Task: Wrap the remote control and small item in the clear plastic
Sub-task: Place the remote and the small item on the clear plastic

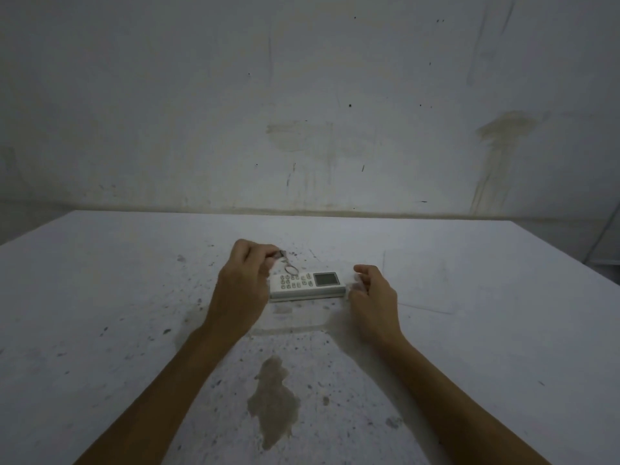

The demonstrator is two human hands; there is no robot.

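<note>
The left hand (242, 280) pinches the small item (283, 260) above the remote control (307, 285) — likely to bundle both; the right hand (370, 290), loosely curled, steadies the clear plastic (419, 283) on the desk (134, 297).

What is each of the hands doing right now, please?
Left hand: closed, pinching a small item with a ring above the remote control.
Right hand: curled by the remote's end; contents cannot be told.
</note>
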